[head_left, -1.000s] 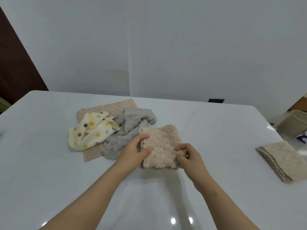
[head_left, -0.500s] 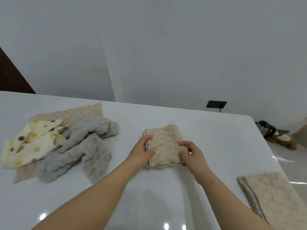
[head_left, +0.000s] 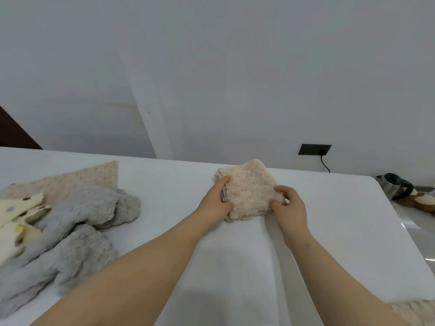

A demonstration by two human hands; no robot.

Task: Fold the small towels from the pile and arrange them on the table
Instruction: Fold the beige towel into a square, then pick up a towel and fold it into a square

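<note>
hands: left hand [head_left: 215, 203] and right hand [head_left: 290, 208] grip the folded towel [head_left: 249, 191] at its sides | status: not yet released | remaining: pile [head_left: 77, 220] on table [head_left: 329, 231], about three pieces unfolded

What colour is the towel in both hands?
Pale beige folded towel, clearest in the head view.
</note>
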